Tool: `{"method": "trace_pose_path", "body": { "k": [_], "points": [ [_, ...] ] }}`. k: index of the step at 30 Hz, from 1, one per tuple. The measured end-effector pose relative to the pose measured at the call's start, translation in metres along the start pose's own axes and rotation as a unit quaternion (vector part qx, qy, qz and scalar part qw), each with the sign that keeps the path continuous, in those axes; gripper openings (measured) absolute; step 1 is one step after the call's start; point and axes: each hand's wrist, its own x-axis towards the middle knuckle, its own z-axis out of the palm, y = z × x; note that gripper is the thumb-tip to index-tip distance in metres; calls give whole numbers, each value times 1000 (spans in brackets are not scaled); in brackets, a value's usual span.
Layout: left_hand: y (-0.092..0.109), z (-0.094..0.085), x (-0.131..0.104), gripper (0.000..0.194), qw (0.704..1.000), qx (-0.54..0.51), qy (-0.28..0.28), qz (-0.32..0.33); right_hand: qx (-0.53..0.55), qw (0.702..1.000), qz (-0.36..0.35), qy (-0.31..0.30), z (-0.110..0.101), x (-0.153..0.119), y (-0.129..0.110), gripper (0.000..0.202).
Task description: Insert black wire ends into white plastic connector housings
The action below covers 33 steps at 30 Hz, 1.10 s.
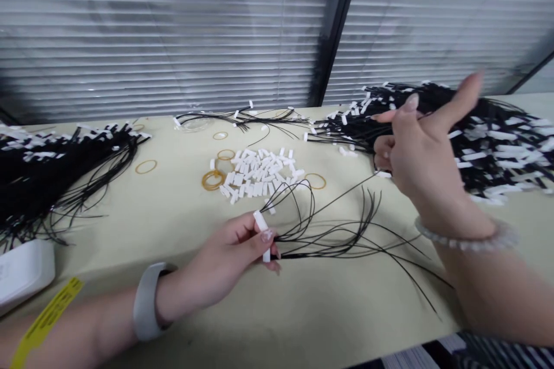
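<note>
My left hand (236, 248) pinches a white plastic connector (262, 222) between thumb and fingers. From this connector several thin black wires (329, 245) fan out to the right over the table, and some loop upward. One straight wire (341, 191) runs up to my right hand (415, 150), which is raised at the right. Its lower fingers are curled where that wire ends, while thumb and forefinger stretch out. A small white piece (383, 174) shows just below the curled fingers; whether it sits on the wire is unclear. Behind the left hand lies a heap of loose white connectors (259, 173).
Large bundles of black wires with white connectors lie at the left (56, 173) and right (497, 138). Rubber bands (213, 180) lie around the heap. A few wired pieces (242, 118) lie along the blinds (173, 29). A white case (26, 271) stands front left.
</note>
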Motion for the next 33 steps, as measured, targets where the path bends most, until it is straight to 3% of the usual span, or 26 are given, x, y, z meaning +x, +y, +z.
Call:
{"method": "trace_pose_path", "body": {
  "k": [3,5,8,13,17,21,33],
  "points": [
    [1,1,1,15,1000,-3,6,-4,118,978,173,1,-1,14,10,59],
    [1,1,1,16,1000,-6,6,-5,139,971,189,-47,4,15,10,40],
    [-1,1,1,16,1000,-6,2,3,129,977,140,-99,17,4,1,19],
    [-2,2,2,18,1000,-21,-2,19,62,987,10,-148,33,-28,-28,12],
    [1,3,2,19,1000,-10,-14,24,-7,960,-135,-246,35,-50,-44,13],
    [4,5,1,21,999,-7,-23,21,-51,938,-145,-311,36,-58,-43,12],
    [11,9,-2,23,999,34,-19,3,-61,938,-158,-301,47,-62,-37,12]
  ]
}}
